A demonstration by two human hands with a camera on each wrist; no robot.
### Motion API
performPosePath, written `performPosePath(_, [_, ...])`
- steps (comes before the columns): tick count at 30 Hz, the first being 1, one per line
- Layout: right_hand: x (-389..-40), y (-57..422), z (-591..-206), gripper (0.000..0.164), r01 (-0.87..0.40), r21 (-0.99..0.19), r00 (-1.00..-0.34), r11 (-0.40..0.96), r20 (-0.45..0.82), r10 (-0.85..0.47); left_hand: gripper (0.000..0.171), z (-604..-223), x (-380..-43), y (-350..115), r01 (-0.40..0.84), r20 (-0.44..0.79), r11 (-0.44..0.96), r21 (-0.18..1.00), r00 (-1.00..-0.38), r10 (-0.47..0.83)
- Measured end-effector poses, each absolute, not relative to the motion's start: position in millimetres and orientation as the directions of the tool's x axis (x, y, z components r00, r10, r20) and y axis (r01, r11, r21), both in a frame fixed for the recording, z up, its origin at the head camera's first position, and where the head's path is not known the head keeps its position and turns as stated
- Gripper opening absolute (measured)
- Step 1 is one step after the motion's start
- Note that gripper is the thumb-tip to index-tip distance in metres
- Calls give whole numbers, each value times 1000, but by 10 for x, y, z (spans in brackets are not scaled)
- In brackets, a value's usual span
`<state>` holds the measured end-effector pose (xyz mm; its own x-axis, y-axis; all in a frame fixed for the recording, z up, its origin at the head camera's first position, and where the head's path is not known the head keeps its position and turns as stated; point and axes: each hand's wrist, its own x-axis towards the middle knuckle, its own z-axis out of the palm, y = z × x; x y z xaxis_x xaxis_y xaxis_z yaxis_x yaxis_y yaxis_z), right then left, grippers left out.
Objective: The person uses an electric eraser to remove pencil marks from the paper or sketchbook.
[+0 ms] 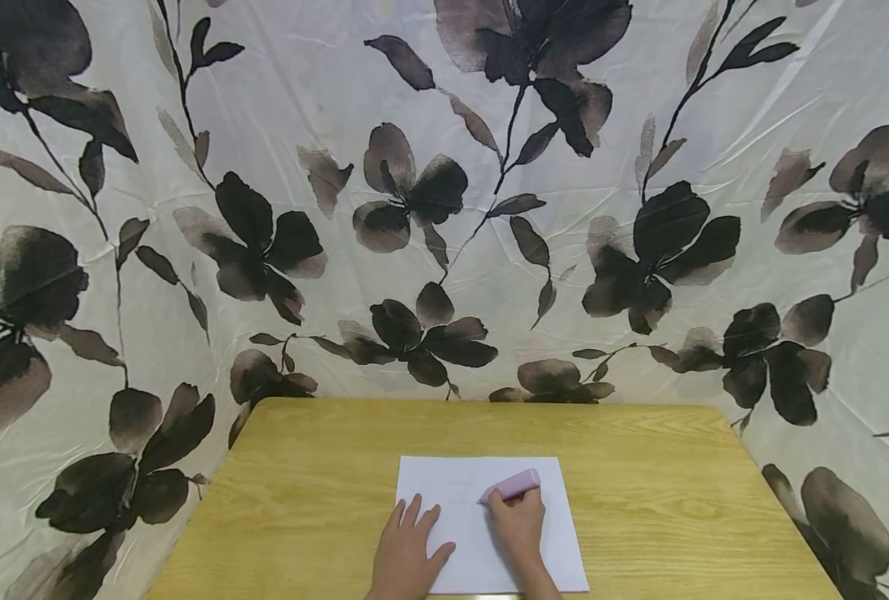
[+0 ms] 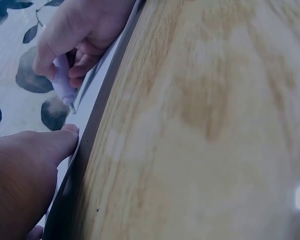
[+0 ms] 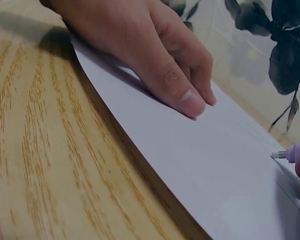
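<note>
A white sheet of paper (image 1: 459, 475) lies on the wooden table. My right hand (image 1: 519, 527) grips a chunky lilac pen-shaped tool (image 1: 521, 483). Its narrow pale tip (image 3: 278, 155) points down at the paper, at or very near the surface. Faint lines show on the sheet near that tip in the right wrist view. My left hand (image 1: 405, 552) rests on the sheet's left part with its fingers spread. In the left wrist view the left thumb (image 2: 65, 142) lies near the paper's edge, and the right fingers curl round the tool (image 2: 62, 80).
The yellowish wooden table (image 1: 676, 500) extends on both sides of the paper and behind it. A pale cloth (image 1: 302, 100) with dark flower prints hangs behind the table and at its sides.
</note>
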<state>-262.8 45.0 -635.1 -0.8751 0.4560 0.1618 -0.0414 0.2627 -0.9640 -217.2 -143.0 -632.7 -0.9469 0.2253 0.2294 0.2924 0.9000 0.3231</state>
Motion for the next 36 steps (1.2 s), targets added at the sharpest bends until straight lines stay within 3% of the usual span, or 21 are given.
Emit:
performPosePath(6, [-2620, 437, -6365, 28, -48, -968, -883, 246, 156, 442, 59, -6335, -2155, -1433, 270, 202, 910, 315, -956, 213])
performPosePath(14, [-2670, 423, -6305, 22, -66, -998, -878, 17, 66, 475, 60, -6283, -2140, -1459, 259, 182, 916, 305, -960, 211])
performPosePath(21, [-2643, 391, -6360, 29, -51, -983, -852, 174, 134, 506, 59, -6279, -2136, -1457, 257, 209, 918, 303, -957, 199])
performPosePath(36, [-2594, 411, -6320, 29, -58, -968, -876, 244, 166, 453, 61, -6325, -2171, -1430, 240, 172, 925, 295, -965, 196])
